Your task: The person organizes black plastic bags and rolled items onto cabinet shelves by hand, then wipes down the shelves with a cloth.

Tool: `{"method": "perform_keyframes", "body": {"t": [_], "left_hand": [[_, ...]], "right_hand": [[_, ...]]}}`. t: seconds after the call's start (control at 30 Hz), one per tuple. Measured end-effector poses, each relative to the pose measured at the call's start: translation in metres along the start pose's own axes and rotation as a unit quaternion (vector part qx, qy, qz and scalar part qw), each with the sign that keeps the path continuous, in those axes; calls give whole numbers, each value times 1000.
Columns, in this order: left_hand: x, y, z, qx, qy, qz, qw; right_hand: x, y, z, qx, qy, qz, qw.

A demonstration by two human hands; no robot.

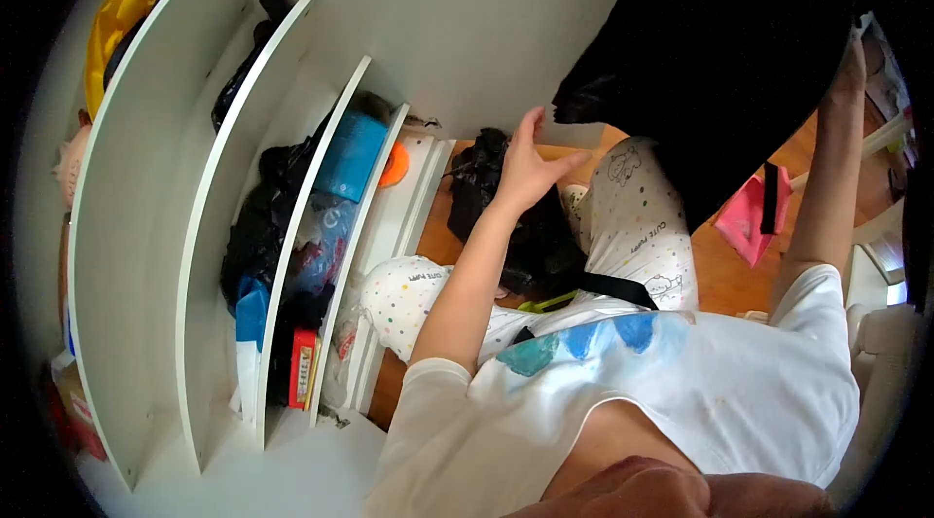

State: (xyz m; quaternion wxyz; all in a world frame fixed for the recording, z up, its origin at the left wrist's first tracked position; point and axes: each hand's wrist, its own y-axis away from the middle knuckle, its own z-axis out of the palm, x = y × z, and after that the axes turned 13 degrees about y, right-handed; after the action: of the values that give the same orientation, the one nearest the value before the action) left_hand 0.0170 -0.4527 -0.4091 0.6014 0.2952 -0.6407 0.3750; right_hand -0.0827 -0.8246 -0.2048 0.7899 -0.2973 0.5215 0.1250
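Note:
A large black piece of cloth [720,71], possibly a garment, hangs across the upper right, with a frayed or furry edge on its left side. My right hand [853,66] grips its right edge, the fingers mostly hidden by the dark fabric. My left hand [535,173] is held up just left of the cloth, fingers and thumb apart, holding nothing. Below that hand, a black plastic bag [477,178] lies on the floor beside my legs in patterned white trousers [632,216].
On the left stands a white shelf unit [219,197] holding black bags [268,207], a blue box [352,156], a red box [303,367] and a yellow bag [126,12]. A pink item [747,216] with a black strap is at right, near white furniture [880,270].

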Motion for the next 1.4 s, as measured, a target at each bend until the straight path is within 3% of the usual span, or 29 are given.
{"method": "perform_keyframes", "body": {"t": [0.07,0.2,0.23,0.27,0.37,0.43,0.5,0.6,0.7,0.83,0.93,1.07,1.2,1.3,1.4], "left_hand": [[3,-16,9,41,-131,52,989],[14,-41,13,111,-115,130,979],[14,-49,8,110,-79,152,979],[13,-52,0,59,56,144,986],[35,-41,-16,-24,359,45,932],[47,-28,-19,-32,412,21,910],[47,-12,-16,-14,426,2,905],[37,19,-9,100,351,-13,931],[6,56,-5,102,375,-34,921],[-23,85,-6,152,400,-73,901],[-31,89,-11,165,427,-91,884],[-25,84,-6,164,426,-67,887],[-14,84,0,173,422,-77,887],[0,85,7,171,413,-73,892],[12,85,10,173,427,-65,885]], "right_hand": [[-54,43,29,48,-31,60,997],[-81,29,21,-14,-56,-23,998],[-88,27,18,-24,-59,-36,997],[-92,23,15,-31,-60,-44,997],[-91,9,-1,-32,-60,-51,996],[-74,-1,-18,-17,-55,-37,998],[-37,-14,-40,-3,-42,1,999],[46,-7,-77,17,-39,89,995],[143,45,-108,41,-53,200,977],[214,143,-129,55,-91,328,939],[218,196,-127,46,-119,400,908],[166,225,-120,-11,-152,466,872],[117,235,-86,0,-194,463,865],[107,247,-74,-47,-119,627,768],[101,265,-64,-99,-54,640,760]]}}
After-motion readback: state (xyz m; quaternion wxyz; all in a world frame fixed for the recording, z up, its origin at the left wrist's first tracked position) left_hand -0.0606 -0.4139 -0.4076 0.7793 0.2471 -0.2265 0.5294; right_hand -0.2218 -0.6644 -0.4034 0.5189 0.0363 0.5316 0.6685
